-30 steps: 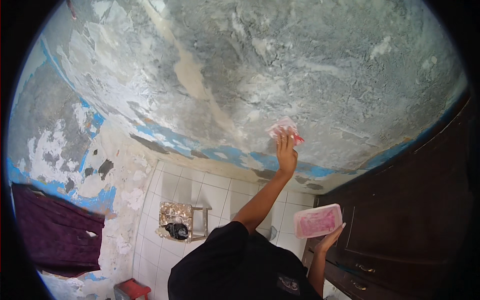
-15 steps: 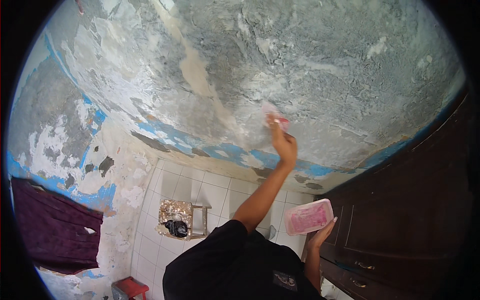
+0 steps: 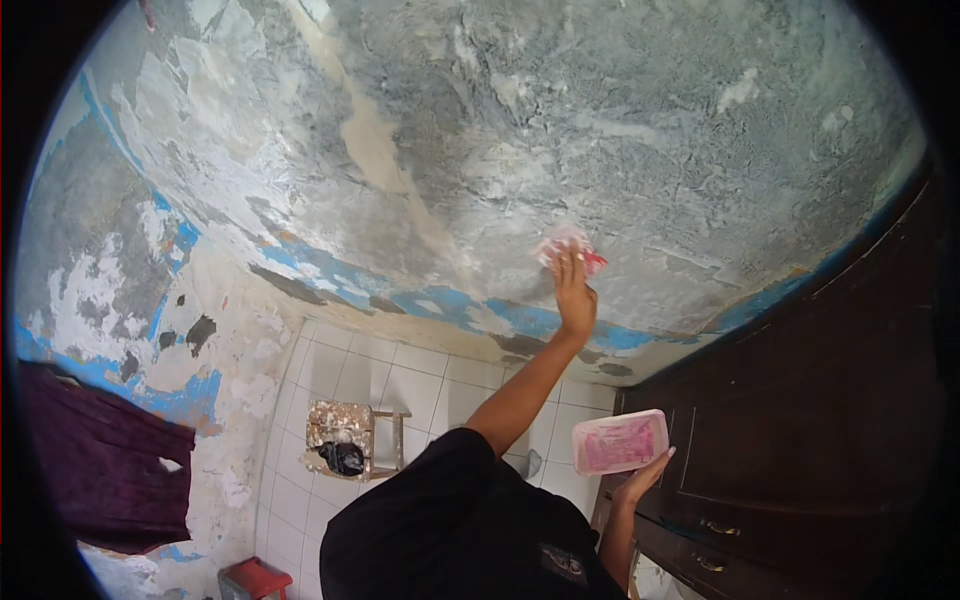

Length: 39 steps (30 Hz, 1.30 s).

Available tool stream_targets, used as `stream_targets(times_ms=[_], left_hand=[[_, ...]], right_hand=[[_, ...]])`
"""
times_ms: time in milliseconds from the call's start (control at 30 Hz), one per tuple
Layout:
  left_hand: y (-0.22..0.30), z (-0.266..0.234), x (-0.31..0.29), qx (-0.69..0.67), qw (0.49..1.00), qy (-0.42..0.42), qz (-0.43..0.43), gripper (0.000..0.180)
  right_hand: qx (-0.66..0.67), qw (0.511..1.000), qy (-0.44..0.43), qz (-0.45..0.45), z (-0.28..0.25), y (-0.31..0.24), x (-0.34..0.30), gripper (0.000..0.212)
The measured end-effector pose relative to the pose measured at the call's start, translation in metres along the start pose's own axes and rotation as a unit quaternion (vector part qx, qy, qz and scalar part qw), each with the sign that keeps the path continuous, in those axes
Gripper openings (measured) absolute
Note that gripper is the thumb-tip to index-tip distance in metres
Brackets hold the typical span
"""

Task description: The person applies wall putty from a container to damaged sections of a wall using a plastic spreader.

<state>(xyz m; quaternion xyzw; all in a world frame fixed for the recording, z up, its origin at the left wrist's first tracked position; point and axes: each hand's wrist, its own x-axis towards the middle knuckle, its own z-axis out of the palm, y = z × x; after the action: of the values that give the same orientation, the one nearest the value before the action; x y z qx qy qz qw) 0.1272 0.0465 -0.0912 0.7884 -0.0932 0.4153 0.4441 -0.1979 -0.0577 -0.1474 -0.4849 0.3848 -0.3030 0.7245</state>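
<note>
My left hand [image 3: 575, 295] reaches up to the wall, with its fingers over a flat putty scraper [image 3: 555, 245]. The scraper is red and smeared whitish pink, its face against the grey patchy wall [image 3: 660, 180]; its far edge is blurred. Lower right, my right hand [image 3: 643, 478] supports a shallow rectangular plastic tub [image 3: 579, 452] from beneath and along its right side. Pink paste coats the inside of the tub.
A paint-spattered wooden stool [image 3: 330, 415] stands on the white tiles, with a black plastic bag [image 3: 343, 458] on it. A red stool [image 3: 258, 578] sits lower left, below a dark purple curtain [image 3: 110, 460]. A dark wooden cabinet [image 3: 800, 420] fills the right side.
My left hand has shifted slightly down and right along the wall, and the scraper now lies flatter under the fingers. The tub stays in my right hand. The view has shifted slightly.
</note>
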Motion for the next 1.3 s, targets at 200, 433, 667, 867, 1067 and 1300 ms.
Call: stream_targets(times_ms=[200, 433, 667, 867, 1067, 1300], left_hand=[[0.011, -0.051, -0.047, -0.195, 0.969, -0.144, -0.056, 0.088], [-0.044, -0.07, 0.048, -0.039, 0.997, 0.056, 0.037, 0.084], [-0.066, -0.018, -0.01, 0.082, 0.985, -0.08, 0.129, 0.074], [-0.081, -0.05, -0.062, 0.028, 0.963, -0.227, 0.142, 0.077], [-0.027, -0.075, 0.012, -0.018, 0.981, -0.114, 0.158, 0.076], [-0.017, -0.02, 0.061, 0.186, 0.936, -0.108, 0.278, 0.068]], right_hand=[[-0.058, 0.998, 0.028, -0.009, -0.009, 0.005, -0.001, 0.083], [-0.024, 0.999, 0.034, -0.017, -0.01, 0.026, -0.003, 0.073], [-0.052, 0.999, 0.01, -0.002, -0.01, 0.031, -0.01, 0.076], [-0.06, 0.997, 0.045, 0.02, -0.009, 0.033, -0.003, 0.078], [-0.042, 0.999, 0.031, 0.015, -0.01, 0.048, 0.01, 0.07], [-0.035, 0.999, 0.021, 0.003, 0.012, 0.046, 0.009, 0.067]])
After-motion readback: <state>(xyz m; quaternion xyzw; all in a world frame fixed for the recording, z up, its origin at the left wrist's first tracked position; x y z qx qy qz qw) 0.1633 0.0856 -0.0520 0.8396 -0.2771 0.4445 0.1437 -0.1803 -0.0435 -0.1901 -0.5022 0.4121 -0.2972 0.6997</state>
